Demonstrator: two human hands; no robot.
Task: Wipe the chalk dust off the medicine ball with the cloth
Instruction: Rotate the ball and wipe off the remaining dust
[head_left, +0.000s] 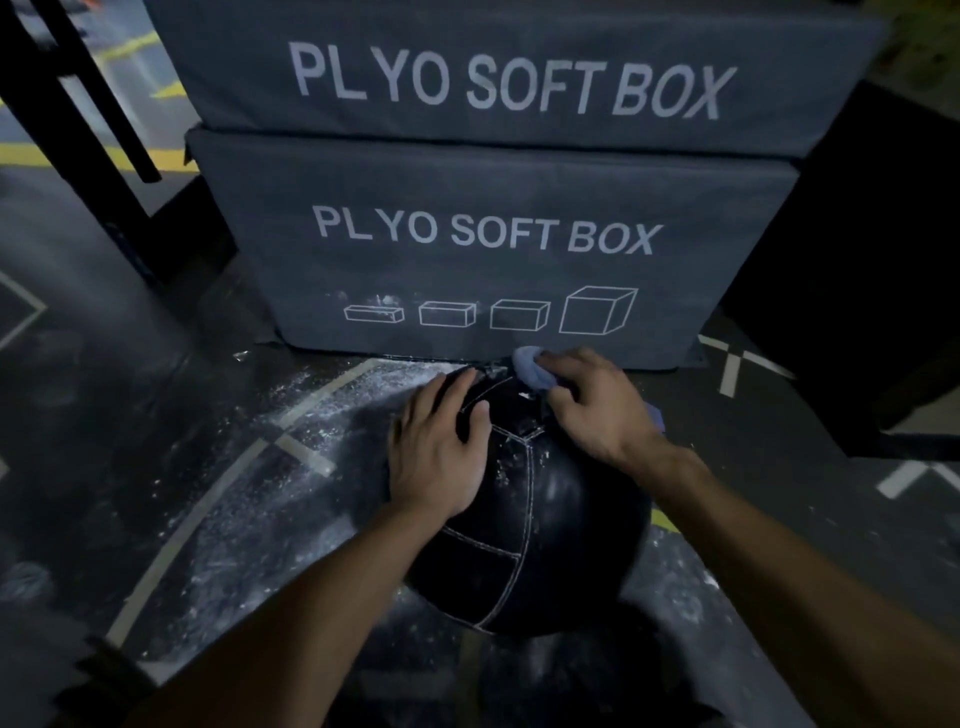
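The black medicine ball (540, 525) sits on the chalk-dusted floor (208, 519), just near of two stacked plyo soft boxes (488, 208). The left hand (441, 457) rests flat on its top left, fingers straight. The right hand (597, 410) clutches a pale blue cloth (530, 369) against the ball's far top.

"PLYO SOFT BOX" on both boxes (488, 244)

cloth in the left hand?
No, the right hand grips the cloth on the medicine ball; the left hand rests flat on it.
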